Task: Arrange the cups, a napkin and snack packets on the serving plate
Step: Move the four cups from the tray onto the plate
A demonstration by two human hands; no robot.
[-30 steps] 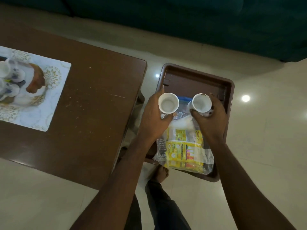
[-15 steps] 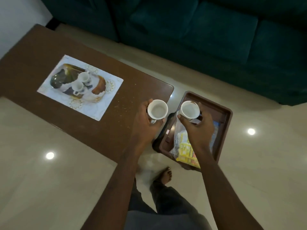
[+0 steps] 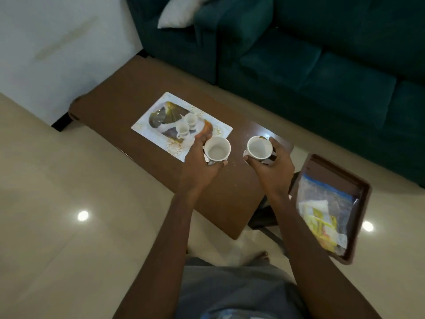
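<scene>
My left hand grips a white cup, held upright and empty over the brown table. My right hand grips a second white cup, also upright, a little to the right above the table's right end. The white rectangular serving plate, printed with a picture of cups, lies flat on the table just beyond my left hand. A clear plastic bag with yellow snack packets lies in a brown tray to the right of the table.
A dark green sofa runs along the far side of the table, with a white pillow on it. The brown tray sits lower than the table, past its right end. Glossy cream floor surrounds my feet.
Both hands lifted the cups away from the brown tray and carried them left, over the table toward the serving plate. My view has risen and swung left.
</scene>
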